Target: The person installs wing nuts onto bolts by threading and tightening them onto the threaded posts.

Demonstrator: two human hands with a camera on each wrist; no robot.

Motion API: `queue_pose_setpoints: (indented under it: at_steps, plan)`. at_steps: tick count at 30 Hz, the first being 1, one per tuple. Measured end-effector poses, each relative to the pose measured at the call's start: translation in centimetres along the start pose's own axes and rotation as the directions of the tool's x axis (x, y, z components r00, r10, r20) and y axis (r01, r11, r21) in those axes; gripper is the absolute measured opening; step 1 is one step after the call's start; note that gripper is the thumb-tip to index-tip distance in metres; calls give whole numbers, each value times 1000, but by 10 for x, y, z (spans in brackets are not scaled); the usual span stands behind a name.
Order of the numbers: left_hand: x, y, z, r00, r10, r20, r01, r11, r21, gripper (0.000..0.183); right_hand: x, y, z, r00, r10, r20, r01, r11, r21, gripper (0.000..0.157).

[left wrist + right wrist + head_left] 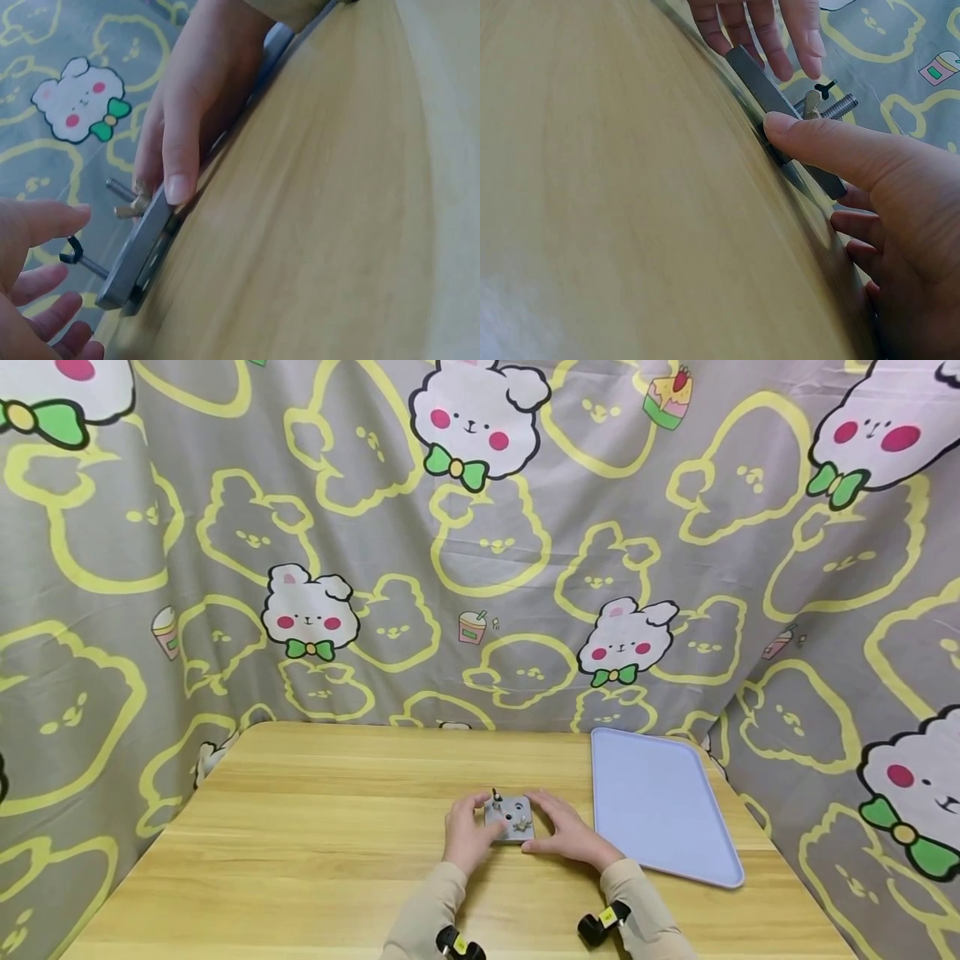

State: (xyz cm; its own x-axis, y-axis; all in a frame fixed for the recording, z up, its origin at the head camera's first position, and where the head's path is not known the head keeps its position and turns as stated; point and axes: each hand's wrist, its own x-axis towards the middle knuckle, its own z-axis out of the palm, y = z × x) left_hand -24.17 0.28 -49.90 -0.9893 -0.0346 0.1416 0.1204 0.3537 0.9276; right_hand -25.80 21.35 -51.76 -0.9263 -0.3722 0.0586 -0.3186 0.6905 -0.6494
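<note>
A grey metal plate (513,833) with holes sits at the middle of the table, with upright studs on it. One stud (841,106) is threaded and carries a brass wing nut (133,208). A small black wing-shaped piece (71,253) tops the thinner stud. My right hand (570,835) grips the plate from the right, its thumb on the near edge and the fingers around the far side. On the other side my left hand (467,835) lies around the stud with the black piece, its fingers spread and apart from the stud in the left wrist view.
A pale blue tray (652,802) lies on the right of the wooden table (322,827). A patterned curtain (405,552) hangs behind the table and along both sides. Each sleeve bears a black wrist camera (600,927).
</note>
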Motion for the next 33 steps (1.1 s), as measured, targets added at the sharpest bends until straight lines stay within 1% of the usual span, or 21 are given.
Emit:
queue_pose_setpoints:
  at_steps: [5,12,15,19,23,27,33]
  plan:
    - [-2,2,4,1000,-3,5,3,1000,31,53,1,1,-1,1000,-24,2,24,1000,-8,92]
    - [-1,3,6,1000,-4,-1,4,999,35,53,1,-1,-2,1000,-11,-5,11,1000,8,92]
    - [3,1,6,1000,15,-20,-14,999,47,47,1,-1,-1,1000,-9,-5,10,1000,2,92]
    - [9,-4,8,998,34,-46,-31,998,57,33,1,1,0,1000,-7,-1,7,1000,-4,92]
    - [16,-7,9,997,34,-64,-32,999,32,25,2,2,0,1000,-15,-3,15,1000,-14,93]
    - [21,-9,10,996,35,-80,-33,999,27,20,2,3,1,1000,-20,-2,20,1000,-10,93]
    - [26,-9,11,996,50,-80,-45,997,56,17,1,1,1,1000,-14,6,14,1000,-1,93]
